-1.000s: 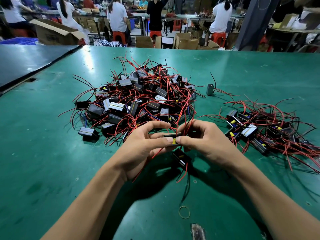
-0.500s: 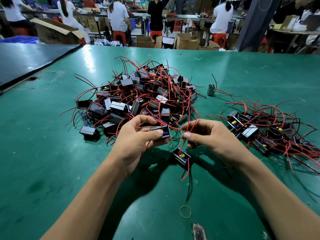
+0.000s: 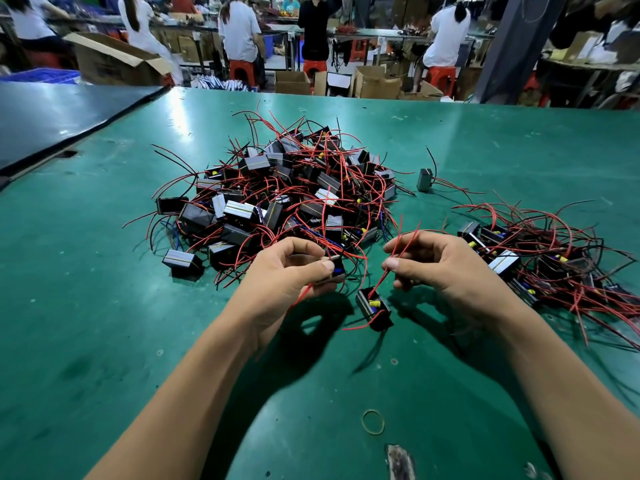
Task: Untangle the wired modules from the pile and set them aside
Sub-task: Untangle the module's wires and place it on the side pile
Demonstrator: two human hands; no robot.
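A green table (image 3: pixel 104 306) carries a large pile (image 3: pixel 284 202) of small black modules trailing red wires. Just in front of the pile's near edge, the left hand (image 3: pixel 287 275) grips 1 module (image 3: pixel 335 270), with the thumb on top and the fingers curled beneath. A little right of it, also in front of the pile, a second module (image 3: pixel 374 308) hangs by its red wire (image 3: pixel 398 261). Whether it touches the table cannot be told. The right hand (image 3: pixel 440 268) pinches that wire between thumb and fingers. Further right of the pile lies the set-aside heap (image 3: pixel 540 265). The step in hand looks like parting 2 tangled modules. The next move probably calls for drawing the wires clear of each other, then carrying a freed module to the heap.
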